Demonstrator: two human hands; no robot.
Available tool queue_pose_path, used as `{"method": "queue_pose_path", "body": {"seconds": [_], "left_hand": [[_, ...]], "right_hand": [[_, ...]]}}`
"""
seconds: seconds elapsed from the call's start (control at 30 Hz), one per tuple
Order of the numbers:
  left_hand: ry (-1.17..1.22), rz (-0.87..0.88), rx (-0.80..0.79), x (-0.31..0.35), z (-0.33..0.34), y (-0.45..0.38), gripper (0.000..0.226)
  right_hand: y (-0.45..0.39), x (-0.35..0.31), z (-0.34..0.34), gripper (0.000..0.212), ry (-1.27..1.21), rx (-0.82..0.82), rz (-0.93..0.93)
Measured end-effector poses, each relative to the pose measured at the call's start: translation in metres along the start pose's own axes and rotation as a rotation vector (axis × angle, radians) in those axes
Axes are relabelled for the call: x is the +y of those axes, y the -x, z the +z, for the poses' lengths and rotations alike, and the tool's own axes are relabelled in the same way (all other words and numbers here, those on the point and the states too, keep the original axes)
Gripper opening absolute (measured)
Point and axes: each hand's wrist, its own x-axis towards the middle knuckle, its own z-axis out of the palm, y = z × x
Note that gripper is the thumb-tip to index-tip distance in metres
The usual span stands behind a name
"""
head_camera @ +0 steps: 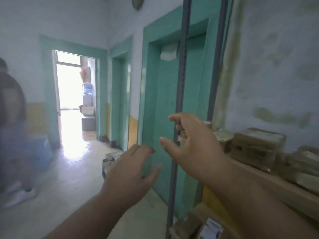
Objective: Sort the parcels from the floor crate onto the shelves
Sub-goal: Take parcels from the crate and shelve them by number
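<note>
Holding nothing, both hands are seen raised with fingers spread: the grip of the left hand (131, 171) is released, and so is that of the right hand (193, 144), which is nearest the grey shelf upright (179, 94); contact with it cannot be told.

Parcels (257, 145) are noted already on the shelf (269, 185) right of the upright, brown and boxy, probably stiff cardboard and fairly light; a hold across two opposite sides is judged best. More labelled parcels (211, 228) lie lower, beside the upright's foot. The floor crate (109, 161) is possibly the blurred box left of the upright.

A standing person (12, 131) is well left of the upright; the upright itself could obstruct reaches.
</note>
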Motion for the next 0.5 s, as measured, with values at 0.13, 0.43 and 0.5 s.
{"method": "queue_pose_path", "body": {"seconds": [0.13,0.43,0.5], "left_hand": [[-0.095,-0.087,-0.029,-0.095,-0.028,-0.011,0.031],[-0.135,-0.199,-0.098,-0.237,-0.015,-0.057,0.036],[-0.103,-0.237,-0.094,-0.262,0.006,-0.069,0.035]], "right_hand": [[-0.04,-0.028,0.091,0.048,-0.166,-0.004,0.011],[-0.119,-0.03,0.22,0.045,-0.226,-0.12,0.094],[-0.138,-0.016,0.247,0.045,-0.218,-0.147,0.094]]}}
